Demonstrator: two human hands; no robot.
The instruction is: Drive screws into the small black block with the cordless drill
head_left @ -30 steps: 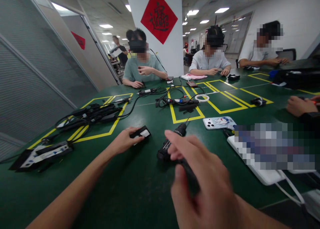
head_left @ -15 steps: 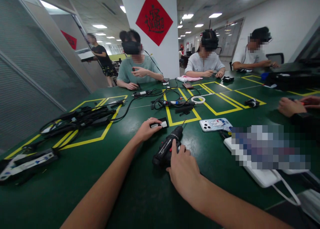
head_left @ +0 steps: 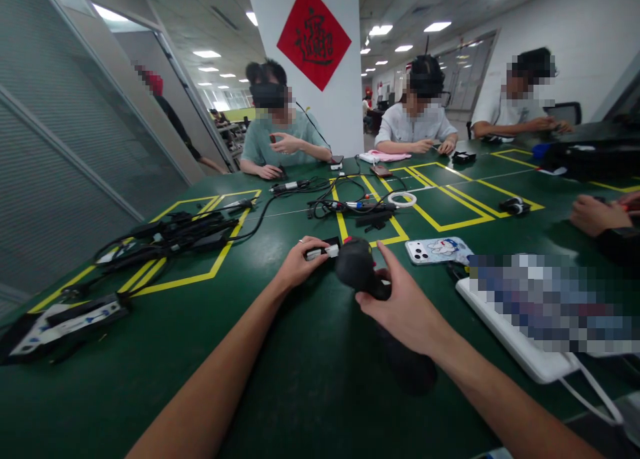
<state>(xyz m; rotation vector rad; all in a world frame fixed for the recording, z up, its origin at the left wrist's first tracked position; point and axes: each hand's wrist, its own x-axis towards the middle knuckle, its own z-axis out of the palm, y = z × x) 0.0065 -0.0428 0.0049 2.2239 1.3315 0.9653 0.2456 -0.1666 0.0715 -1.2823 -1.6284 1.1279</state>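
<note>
My right hand (head_left: pixel 407 309) is wrapped round the grip of a black electric screwdriver (head_left: pixel 357 265), which is lifted off the green table (head_left: pixel 300 392) with its rear end facing me. Its tip points toward a small black-and-white part (head_left: pixel 325 250) lying on the table. My left hand (head_left: pixel 300 262) rests on that part, with fingers and thumb closed on its near end.
A phone in a cartoon case (head_left: pixel 437 249) lies right of the tool, next to a white device (head_left: pixel 505 325). Black cables and tools (head_left: pixel 170 235) fill the yellow-taped box at left. Three people sit across the table; another person's hand (head_left: pixel 595 213) is at right.
My right hand has lifted the screwdriver off the table and turned it upright, nose toward the small part. The left hand stayed on the part.
</note>
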